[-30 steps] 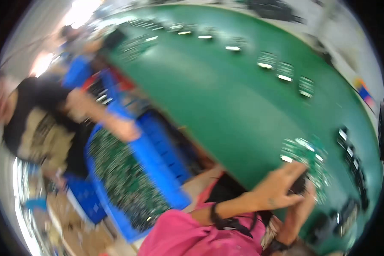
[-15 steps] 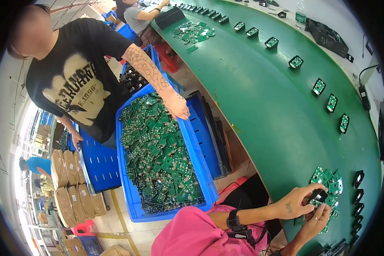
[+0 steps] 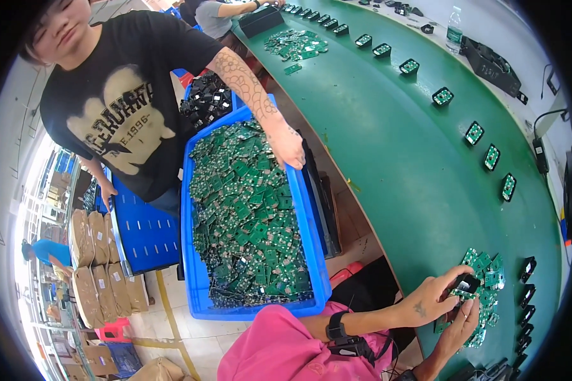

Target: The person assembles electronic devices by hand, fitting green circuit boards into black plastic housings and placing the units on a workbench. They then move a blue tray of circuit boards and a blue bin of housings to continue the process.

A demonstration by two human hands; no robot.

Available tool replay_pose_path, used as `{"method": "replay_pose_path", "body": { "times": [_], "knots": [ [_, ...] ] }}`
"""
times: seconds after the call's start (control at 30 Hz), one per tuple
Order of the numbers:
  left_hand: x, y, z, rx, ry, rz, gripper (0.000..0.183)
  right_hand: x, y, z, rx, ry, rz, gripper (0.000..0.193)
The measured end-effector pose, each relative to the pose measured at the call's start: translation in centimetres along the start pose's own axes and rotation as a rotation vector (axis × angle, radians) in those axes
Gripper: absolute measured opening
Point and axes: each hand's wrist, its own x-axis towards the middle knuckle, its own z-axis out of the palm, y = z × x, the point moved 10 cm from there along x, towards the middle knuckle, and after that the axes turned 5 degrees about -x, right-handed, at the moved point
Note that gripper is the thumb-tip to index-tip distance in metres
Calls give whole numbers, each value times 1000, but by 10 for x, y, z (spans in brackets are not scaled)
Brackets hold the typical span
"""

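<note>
At the lower right, over the green worktable, my left hand (image 3: 424, 303) grips a small black plastic housing (image 3: 469, 280) with a pale patch inside. A green circuit board (image 3: 465, 294) shows at the housing's lower edge. There the fingers of my right hand (image 3: 459, 327) pinch from below; whether they press the board or the housing itself is hard to tell. Just beyond my hands lies a loose pile of green circuit boards (image 3: 487, 273) on the table.
Black housings with boards (image 3: 508, 187) stand in a curved row on the worktable (image 3: 388, 146); more black housings (image 3: 527, 295) line its right side. On my left, a co-worker's hand (image 3: 287, 147) holds the rim of a blue bin (image 3: 321, 279) full of circuit boards. A bottle (image 3: 454, 30) stands at the back.
The co-worker's hand and the far end of the blue bin have shifted right, covering more of what stands beside it. My hands have turned the black housing slightly, still holding it. The view shifted a little.
</note>
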Motion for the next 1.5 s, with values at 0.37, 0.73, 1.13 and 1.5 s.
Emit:
{"method": "replay_pose_path", "body": {
  "times": [0.37, 0.73, 1.13, 1.5],
  "knots": [
    [-73, 70, -45, -93, 272, 177, 60, -78, 29, 109, 246, -693, 234, 34],
    [-313, 226, -256, 689, 1215, 521, 51, -150, 110, 296, 584, -1063, 956, 62],
    [-581, 87, -441, 373, 1655, 558, 49, -147, 82, 314, 570, -1036, 799, 40],
    [-519, 69, -397, 638, 1739, 242, 46, -95, 87, 299, 597, -752, 776, 24]
  ]
}}
